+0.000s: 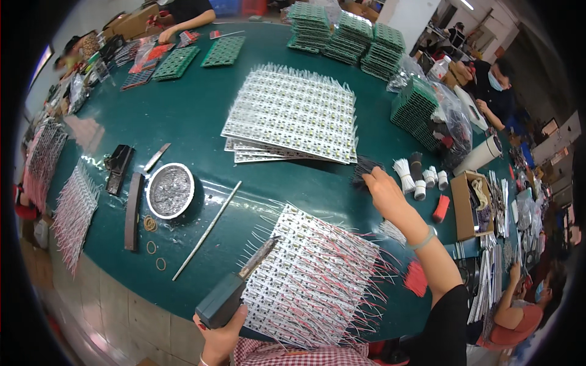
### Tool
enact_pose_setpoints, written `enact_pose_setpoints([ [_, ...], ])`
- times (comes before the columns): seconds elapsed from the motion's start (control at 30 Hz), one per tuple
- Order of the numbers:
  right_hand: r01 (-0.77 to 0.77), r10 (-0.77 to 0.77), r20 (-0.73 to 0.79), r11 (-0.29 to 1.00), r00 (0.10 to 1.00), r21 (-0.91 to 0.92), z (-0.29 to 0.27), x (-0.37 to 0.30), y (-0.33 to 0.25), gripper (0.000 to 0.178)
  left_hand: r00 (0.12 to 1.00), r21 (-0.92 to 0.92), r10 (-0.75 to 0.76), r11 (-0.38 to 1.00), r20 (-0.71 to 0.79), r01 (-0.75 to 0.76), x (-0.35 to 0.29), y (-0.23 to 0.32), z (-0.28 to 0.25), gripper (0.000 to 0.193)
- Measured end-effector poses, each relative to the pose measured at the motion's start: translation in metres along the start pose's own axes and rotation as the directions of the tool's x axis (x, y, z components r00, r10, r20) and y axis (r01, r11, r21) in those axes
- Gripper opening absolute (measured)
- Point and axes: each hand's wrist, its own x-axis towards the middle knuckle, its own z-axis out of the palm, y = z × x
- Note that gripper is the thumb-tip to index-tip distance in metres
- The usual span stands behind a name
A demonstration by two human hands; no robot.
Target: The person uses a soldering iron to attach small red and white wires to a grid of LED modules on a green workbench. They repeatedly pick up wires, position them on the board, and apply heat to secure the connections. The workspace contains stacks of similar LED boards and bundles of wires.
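My left hand (221, 335) is wrapped round the handle of a dark boxy tool (223, 299) with a long, worn metal tip. That tip lies over the left edge of a white circuit board panel (299, 268) covered in rows of small parts, with red and white wires sticking out of it. My right hand (387, 194) is stretched past the panel, its fingers closed at a bunch of thin black wires (364, 171). Beyond it, a stack of white circuit board panels (290, 113) sits mid-table, clear wire ends along its far edge.
Left of the panel are a thin rod (207, 230), a white bowl of grey metal (171, 191), rubber bands (150, 223) and a dark curved bar (133, 210). Wire bundles (404, 174) and a cardboard box (473, 204) stand right. Green boards (308, 27) are stacked far off; co-workers sit around.
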Motion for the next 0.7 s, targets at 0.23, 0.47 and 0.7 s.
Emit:
enact_pose_setpoints([
  [0.23, -0.200, 0.227, -0.079, 0.945, 0.971, 0.260, 0.013, -0.010, -0.002, 0.009, 0.999, 0.010, -0.030, 0.999, -0.038, 0.030, 0.002, -0.020, -0.002, 0.035],
  [0.47, -0.325, 0.293, 0.151, 0.752, 0.944, 0.574, -0.001, -0.016, 0.005, 0.041, 0.985, -0.012, 0.170, 0.985, 0.035, -0.170, 0.010, -0.022, 0.006, 0.031],
  [0.7, -0.361, 0.252, 0.274, 0.790, 0.928, 0.495, -0.020, -0.007, -0.001, 0.010, 0.987, -0.035, 0.149, 0.988, 0.053, -0.148, 0.008, -0.008, 0.011, 0.031],
])
